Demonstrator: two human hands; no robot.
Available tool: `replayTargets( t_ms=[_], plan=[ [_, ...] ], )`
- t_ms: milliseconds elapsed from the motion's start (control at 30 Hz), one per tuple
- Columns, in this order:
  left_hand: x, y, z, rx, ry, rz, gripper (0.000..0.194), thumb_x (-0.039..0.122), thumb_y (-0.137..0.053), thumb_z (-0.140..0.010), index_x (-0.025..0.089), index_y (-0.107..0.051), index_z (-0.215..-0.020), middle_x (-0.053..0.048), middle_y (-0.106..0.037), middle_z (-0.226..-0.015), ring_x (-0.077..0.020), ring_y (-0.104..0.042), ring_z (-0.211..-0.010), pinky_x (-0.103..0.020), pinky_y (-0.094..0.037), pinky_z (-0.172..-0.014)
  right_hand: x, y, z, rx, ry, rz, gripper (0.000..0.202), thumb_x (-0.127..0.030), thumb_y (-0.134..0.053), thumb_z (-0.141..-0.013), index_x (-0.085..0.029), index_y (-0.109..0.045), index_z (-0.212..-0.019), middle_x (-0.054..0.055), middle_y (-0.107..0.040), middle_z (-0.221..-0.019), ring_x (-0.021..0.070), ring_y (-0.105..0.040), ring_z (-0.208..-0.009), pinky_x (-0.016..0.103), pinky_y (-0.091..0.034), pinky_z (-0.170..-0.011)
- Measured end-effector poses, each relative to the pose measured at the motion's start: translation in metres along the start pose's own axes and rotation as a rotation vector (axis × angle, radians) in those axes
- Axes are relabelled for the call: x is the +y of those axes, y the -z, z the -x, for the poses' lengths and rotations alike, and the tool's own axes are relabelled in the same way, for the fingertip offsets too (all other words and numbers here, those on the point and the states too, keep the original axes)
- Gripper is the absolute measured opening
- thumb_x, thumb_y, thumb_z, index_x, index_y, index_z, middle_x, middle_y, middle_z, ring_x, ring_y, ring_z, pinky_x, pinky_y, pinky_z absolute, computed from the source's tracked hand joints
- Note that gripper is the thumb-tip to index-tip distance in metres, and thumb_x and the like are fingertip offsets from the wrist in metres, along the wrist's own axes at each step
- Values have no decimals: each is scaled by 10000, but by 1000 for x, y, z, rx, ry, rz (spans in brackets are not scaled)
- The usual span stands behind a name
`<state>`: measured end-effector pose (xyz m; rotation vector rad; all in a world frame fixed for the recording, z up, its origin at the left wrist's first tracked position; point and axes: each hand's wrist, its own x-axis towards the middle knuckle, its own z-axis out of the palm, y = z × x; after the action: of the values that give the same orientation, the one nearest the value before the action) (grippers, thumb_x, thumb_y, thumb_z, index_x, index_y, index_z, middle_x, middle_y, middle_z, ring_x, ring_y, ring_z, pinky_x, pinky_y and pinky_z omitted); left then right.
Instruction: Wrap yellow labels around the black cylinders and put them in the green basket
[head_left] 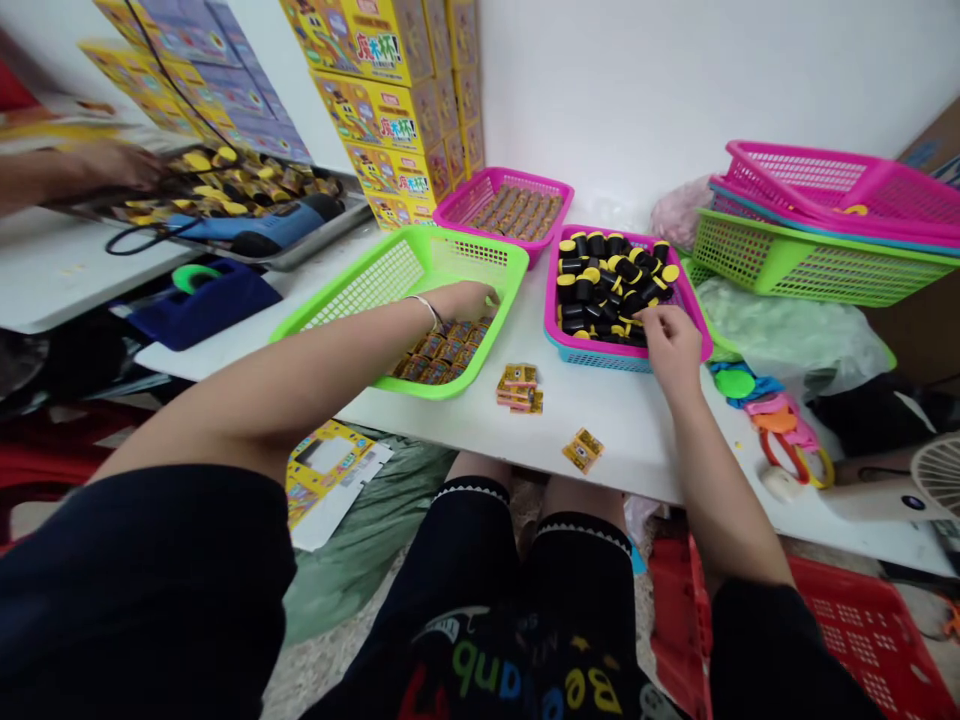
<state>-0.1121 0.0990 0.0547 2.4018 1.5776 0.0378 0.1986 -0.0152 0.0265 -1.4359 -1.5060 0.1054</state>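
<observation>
My left hand (466,298) is over the right side of a green basket (360,270), its fingers curled downward. Anything in those fingers is hidden. Below it, rows of small yellow-brown wrapped pieces (442,355) lie in the basket. My right hand (667,335) reaches over the front right rim of a pink basket (559,325), its fingertips pinched together among small black cups with yellow lids (600,275). I cannot make out what is in the pinch. Between the two baskets, a small stack of yellow printed labels (520,388) lies on the white table, with more labels (583,450) near the edge.
Another pink basket (555,190) with wrapped pieces stands behind, beside stacked yellow boxes (397,130). Baskets are piled (810,260) at right, near tape rolls (780,455) and a fan (937,470). At left, another person's hand (112,165) is over a tray near a blue heat gun (262,230).
</observation>
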Motion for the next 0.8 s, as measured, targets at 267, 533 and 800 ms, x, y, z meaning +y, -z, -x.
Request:
replayTargets(
  t_ms=[267,533,800],
  plan=[
    [105,-29,101,396,-542,-177,369,202,-370,-1023,102,-639,-1255,-172,-669,-1224,-268,-608,-1169,-427,-467,-1044,-50,-39,-51,-908,-115,456,403,-569,-657,-814,-199,-790,-900,95,-793,-983,292,-726,-947,338,-532,-837],
    [138,-157,175,307,-778,-413,415,177,-443,-1016,49,-541,-1399,-193,-605,-1429,-265,-598,-1317,-377,-504,-1052,-42,-49,-55,-821,-109,520,387,-394,-733,-742,-153,-773,-1042,110,-789,-1023,269,-730,-958,318,-552,-838],
    [115,-128,183,215,-841,-271,353,69,-439,-984,64,-578,-1308,-161,-740,-1182,-219,-697,-1150,-296,-607,-889,9,4,-44,-394,-324,-53,236,-365,-640,-793,-189,-775,-873,24,-730,-771,146,-665,-634,287,-568,-630]
  ],
)
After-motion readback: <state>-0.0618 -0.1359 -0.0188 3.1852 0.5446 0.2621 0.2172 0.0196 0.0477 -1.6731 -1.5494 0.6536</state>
